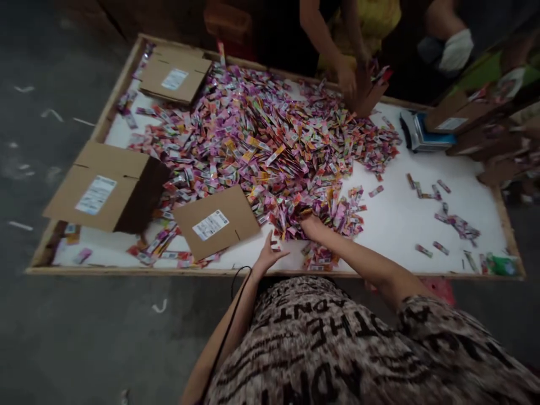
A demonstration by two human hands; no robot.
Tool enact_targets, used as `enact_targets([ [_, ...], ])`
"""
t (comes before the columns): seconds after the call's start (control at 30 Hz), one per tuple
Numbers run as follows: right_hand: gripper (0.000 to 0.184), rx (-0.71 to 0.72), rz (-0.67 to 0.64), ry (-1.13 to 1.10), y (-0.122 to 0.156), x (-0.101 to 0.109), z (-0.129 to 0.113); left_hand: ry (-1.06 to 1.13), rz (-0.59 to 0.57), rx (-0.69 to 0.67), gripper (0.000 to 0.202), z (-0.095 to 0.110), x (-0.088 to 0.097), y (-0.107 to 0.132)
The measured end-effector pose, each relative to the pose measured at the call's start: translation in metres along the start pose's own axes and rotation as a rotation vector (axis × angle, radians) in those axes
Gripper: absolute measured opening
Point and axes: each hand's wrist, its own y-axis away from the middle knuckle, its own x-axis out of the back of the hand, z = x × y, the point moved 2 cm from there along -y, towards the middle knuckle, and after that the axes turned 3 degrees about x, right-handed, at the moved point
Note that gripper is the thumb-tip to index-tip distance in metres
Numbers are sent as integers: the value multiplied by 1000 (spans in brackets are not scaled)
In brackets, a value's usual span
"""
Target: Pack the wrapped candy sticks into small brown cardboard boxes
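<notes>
A big heap of small colourful sachets (270,140) covers the middle of a white table with a wooden rim (126,271). My right hand (311,224) reaches into the near edge of the heap; its fingers are buried among the sachets. My left hand (268,256) hovers over the white top with fingers spread, just right of a flat cardboard box with a white label (216,221). It holds nothing.
A larger cardboard box (105,188) lies open at the near left, another (175,75) at the far left. Across the table another person's hands (348,79) work at the heap. A small scale (422,132) and more boxes (458,115) stand at the right. Loose sachets (458,225) are scattered there.
</notes>
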Motion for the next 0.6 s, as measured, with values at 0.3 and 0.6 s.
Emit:
enact_targets([
  [0.3, 39, 61, 308, -315, 76, 70, 5, -160, -3, -571, 107, 94, 17, 14],
  [0.6, 54, -433, 358, -434, 83, -6, 28, -322, -140, -511, 63, 115, -13, -4],
])
